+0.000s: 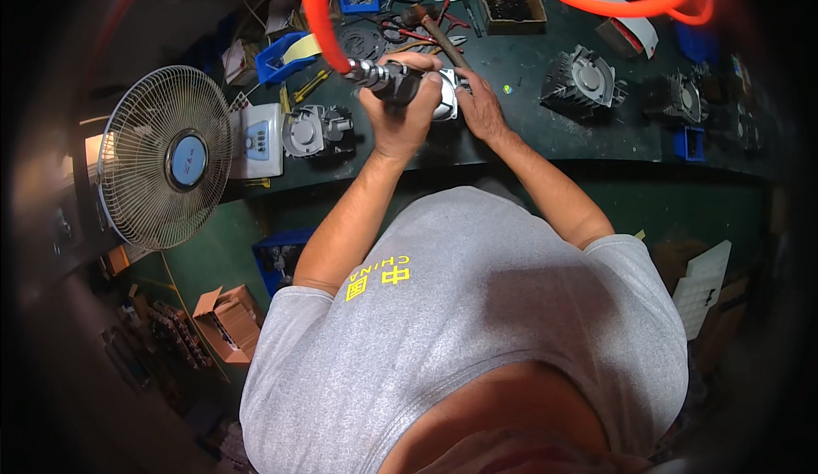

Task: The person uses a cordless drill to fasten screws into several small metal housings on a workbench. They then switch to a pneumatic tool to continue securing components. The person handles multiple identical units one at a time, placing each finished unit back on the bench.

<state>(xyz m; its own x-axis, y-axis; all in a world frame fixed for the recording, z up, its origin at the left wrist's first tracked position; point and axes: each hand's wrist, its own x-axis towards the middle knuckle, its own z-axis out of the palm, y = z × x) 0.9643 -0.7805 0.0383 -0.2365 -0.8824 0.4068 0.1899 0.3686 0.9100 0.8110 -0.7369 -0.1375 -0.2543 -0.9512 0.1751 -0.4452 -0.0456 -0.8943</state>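
Observation:
My left hand (405,125) is closed round a dark air tool (394,85), whose metal fitting joins an orange hose (317,14). Just right of the tool is a silvery cast metal housing (446,97), partly hidden behind my left hand. My right hand (483,109) grips the right side of this housing, fingers curled against it. Beyond that hand lies a hammer (445,41), its wooden handle pointing back toward my fingers. The tool's tip is hidden, so whether it touches the housing does not show.
Finned metal housings (584,80) stand on the dark green bench (528,137) to the right, another (317,130) at left. A fan (166,157) stands at far left. Pliers (447,42), blue bins (285,58) and a parts box (511,10) lie behind. The hose loops overhead.

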